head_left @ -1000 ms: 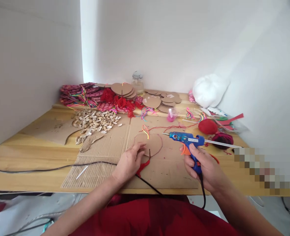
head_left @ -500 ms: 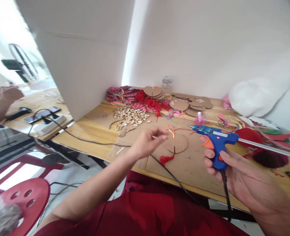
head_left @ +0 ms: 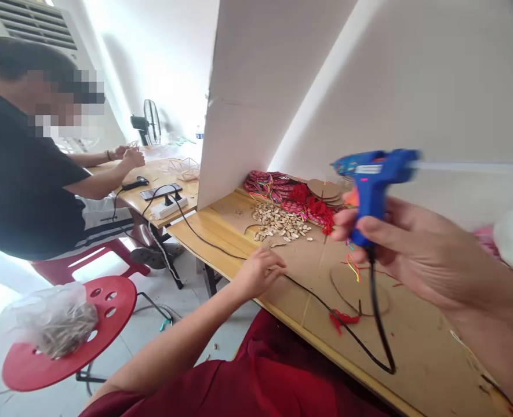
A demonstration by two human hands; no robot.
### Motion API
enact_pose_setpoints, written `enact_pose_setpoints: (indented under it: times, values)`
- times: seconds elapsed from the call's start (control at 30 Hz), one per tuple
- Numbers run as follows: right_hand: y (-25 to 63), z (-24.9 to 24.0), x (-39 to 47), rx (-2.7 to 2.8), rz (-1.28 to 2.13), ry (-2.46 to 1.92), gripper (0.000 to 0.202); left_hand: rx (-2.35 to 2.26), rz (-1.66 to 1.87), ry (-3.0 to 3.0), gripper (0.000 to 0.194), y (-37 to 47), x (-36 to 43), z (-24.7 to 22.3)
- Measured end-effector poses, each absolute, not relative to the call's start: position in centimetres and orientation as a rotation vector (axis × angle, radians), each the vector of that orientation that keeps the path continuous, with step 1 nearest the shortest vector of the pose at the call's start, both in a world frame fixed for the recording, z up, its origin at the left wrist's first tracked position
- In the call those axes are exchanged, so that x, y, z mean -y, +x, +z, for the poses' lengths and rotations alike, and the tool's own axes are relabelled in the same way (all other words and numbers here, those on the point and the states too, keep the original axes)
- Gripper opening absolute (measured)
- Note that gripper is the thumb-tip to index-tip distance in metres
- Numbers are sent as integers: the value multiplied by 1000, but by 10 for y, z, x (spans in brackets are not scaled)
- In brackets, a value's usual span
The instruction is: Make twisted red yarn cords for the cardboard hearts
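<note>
My right hand (head_left: pixel 425 249) grips a blue glue gun (head_left: pixel 371 194) by its handle, raised above the table with the nozzle pointing left. A black cord (head_left: pixel 326 304) hangs from the handle and runs left across the table edge. My left hand (head_left: pixel 260 273) is over the front edge, fingers loosely bent and apart, with the cord passing beside or under it. On the cardboard sheet (head_left: pixel 417 347) lies a round cardboard disc (head_left: pixel 371 295) with a red tassel (head_left: pixel 343 318) and coloured threads (head_left: pixel 352 269). A pile of pale shell-like pieces (head_left: pixel 282 223) lies behind my left hand.
Patterned red pieces (head_left: pixel 267 186) and stacked cardboard discs (head_left: pixel 323 190) line the back wall. Left stand a power strip (head_left: pixel 169 207), a phone (head_left: pixel 161 191) and a co-worker (head_left: pixel 25 168) at another table. A red stool (head_left: pixel 117 301) carries a plastic bag (head_left: pixel 60 324).
The view has swung left, bringing the co-worker into sight. My right hand has lifted the glue gun higher. My left hand has moved from near the disc to the table's front edge.
</note>
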State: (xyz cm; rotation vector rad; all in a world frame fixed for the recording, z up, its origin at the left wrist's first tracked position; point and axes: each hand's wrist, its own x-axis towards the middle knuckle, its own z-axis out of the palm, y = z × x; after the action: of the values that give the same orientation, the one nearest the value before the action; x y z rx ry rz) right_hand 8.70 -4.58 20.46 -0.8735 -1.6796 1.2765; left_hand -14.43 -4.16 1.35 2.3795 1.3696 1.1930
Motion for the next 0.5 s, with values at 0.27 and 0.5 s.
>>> enact_pose_setpoints:
  times: [0.27, 0.5]
  values:
    - [-48, 135, -63, 2324, 460, -1323, 48, -1983, 1315, 2161, 28, -238, 22, -21]
    - [-143, 58, -106, 2501, 253, -1483, 37, -2069, 1351, 2143, 28, -237, 27, -41]
